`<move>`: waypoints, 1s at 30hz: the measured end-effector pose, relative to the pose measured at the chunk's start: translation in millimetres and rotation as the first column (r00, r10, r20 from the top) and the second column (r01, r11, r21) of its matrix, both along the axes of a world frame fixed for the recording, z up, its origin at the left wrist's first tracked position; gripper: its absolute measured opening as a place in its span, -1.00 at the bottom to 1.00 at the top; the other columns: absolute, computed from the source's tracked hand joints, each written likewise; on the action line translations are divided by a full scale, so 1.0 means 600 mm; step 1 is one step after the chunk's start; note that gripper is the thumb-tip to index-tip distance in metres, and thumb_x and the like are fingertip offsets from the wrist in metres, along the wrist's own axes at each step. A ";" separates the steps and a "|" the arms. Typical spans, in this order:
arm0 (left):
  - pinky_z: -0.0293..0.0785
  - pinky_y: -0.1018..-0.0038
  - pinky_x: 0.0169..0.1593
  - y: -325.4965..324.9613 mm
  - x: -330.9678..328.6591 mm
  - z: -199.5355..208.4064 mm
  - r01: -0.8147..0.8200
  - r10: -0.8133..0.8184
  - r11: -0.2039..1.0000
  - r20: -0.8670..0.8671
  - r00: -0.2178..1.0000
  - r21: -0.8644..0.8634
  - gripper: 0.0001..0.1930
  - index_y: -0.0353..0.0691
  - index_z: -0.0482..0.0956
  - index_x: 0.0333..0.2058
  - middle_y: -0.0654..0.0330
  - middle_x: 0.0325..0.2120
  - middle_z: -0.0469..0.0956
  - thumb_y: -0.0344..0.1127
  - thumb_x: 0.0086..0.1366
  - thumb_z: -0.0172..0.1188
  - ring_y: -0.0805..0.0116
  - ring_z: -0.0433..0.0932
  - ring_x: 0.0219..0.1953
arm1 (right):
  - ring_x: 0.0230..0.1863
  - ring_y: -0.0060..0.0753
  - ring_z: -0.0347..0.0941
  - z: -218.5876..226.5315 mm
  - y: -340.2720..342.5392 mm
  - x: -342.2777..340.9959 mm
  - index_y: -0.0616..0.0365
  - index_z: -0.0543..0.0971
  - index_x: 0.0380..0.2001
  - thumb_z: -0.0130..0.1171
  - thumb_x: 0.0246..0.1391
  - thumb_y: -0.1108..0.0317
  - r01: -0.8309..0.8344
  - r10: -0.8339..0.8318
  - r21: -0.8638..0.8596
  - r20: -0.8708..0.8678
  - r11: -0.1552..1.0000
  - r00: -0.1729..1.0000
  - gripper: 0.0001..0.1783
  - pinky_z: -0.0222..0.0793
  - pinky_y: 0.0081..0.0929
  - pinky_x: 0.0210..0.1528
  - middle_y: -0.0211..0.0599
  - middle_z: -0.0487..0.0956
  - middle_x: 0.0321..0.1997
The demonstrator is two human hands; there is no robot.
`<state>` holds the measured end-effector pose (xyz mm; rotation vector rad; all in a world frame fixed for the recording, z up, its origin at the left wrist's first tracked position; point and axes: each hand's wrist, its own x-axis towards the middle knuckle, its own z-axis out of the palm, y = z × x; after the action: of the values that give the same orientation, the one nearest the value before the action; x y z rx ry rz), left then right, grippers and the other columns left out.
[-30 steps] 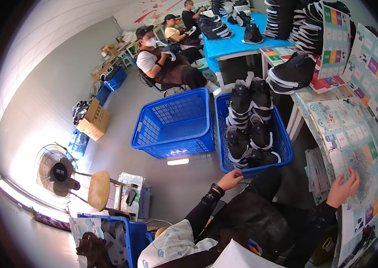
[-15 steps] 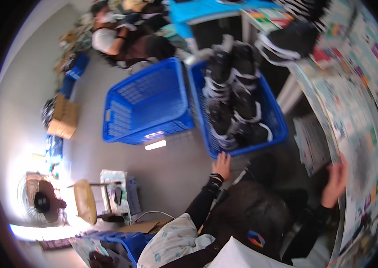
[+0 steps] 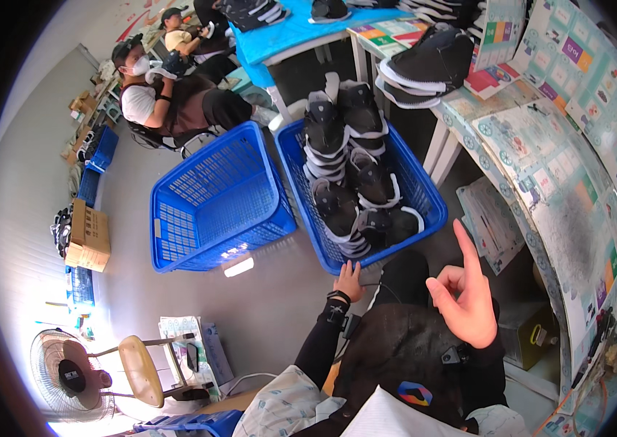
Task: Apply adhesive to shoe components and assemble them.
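My left hand (image 3: pixel 350 283) reaches forward to the near rim of a blue plastic basket (image 3: pixel 437 211), its fingers stretched out at the edge. Stacks of black sneakers with white soles (image 3: pixel 337 211) fill much of that basket. My right hand (image 3: pixel 468 297) is raised in front of my body, index finger pointing up and thumb apart, the other fingers curled. Nothing shows in that hand. It is closest to the paper-covered workbench (image 3: pixel 541 156) on the right.
A second blue basket (image 3: pixel 213 207) with nothing in it stands left of the full one. Further back, a seated person (image 3: pixel 144 102) handles a shoe. Dark sneakers (image 3: pixel 432 62) are piled on the bench corner. A stool (image 3: pixel 141 371) and a fan (image 3: pixel 71 375) stand at lower left.
My right hand has moved left from the bench edge and risen, with its index finger now pointing. My left hand stays by the basket rim. The whole view has shifted.
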<state>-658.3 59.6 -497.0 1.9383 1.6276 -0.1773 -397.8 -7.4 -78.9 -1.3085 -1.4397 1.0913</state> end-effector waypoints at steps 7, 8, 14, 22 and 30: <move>0.23 -0.09 0.50 0.019 -0.008 -0.036 0.035 -0.036 0.998 -0.016 0.999 -0.048 0.06 0.06 -0.05 0.60 -0.02 0.61 -0.08 0.00 0.27 0.42 -0.09 -0.06 0.62 | -0.38 -0.67 0.54 0.042 -0.010 -0.006 0.29 -0.10 0.63 0.29 0.10 0.65 0.028 -0.011 0.238 -0.074 0.971 0.997 0.13 0.36 -0.73 -0.39 -0.09 0.64 0.08; 0.21 -0.07 0.51 0.023 -0.011 -0.041 0.052 -0.052 0.998 -0.005 0.999 -0.045 0.05 0.01 -0.04 0.59 -0.08 0.60 -0.05 0.01 0.28 0.41 -0.15 -0.04 0.61 | -0.33 -0.55 0.58 0.054 -0.022 -0.010 0.32 -0.11 0.62 0.34 0.04 0.59 0.081 -0.057 0.285 -0.093 0.955 0.994 0.17 0.40 -0.68 -0.38 -0.01 0.62 0.10; 0.13 0.00 0.54 0.031 -0.017 -0.063 0.134 -0.135 0.989 0.017 0.991 0.066 0.04 -0.28 0.10 0.53 -0.42 0.44 0.17 0.06 0.23 0.43 -0.40 0.15 0.49 | -0.27 -0.39 0.45 0.125 -0.049 -0.040 0.42 -0.25 0.59 0.49 -0.21 0.17 0.511 -0.373 0.698 -0.358 0.502 0.856 0.48 0.49 -0.60 -0.38 -0.13 0.52 -0.18; 0.14 0.00 0.56 0.050 -0.018 -0.066 0.089 -0.086 0.994 0.034 0.996 -0.067 -0.11 -0.10 0.08 0.56 -0.24 0.53 0.09 -0.21 0.29 0.25 -0.23 0.10 0.56 | 0.21 -0.06 0.43 0.099 0.021 0.030 0.32 -0.04 0.61 0.41 -0.09 0.38 0.024 0.414 0.599 -0.580 0.800 0.702 0.24 0.61 -0.35 -0.14 0.08 -0.07 0.70; 0.48 0.05 0.32 0.056 -0.010 -0.029 0.048 -0.048 0.999 0.037 0.998 -0.005 -0.27 -0.09 0.34 0.43 -0.19 0.28 0.49 -0.25 0.24 0.20 -0.19 0.52 0.27 | -0.46 -0.29 0.51 0.166 0.038 0.035 0.40 0.19 0.49 0.23 0.21 0.56 -0.678 0.931 0.640 -0.283 0.362 0.230 -0.19 0.36 -0.33 -0.39 -0.19 0.54 -0.25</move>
<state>-664.5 93.0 -514.6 1.9664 1.5561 -0.1641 -376.5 15.2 20.4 0.3437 -1.6844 1.5827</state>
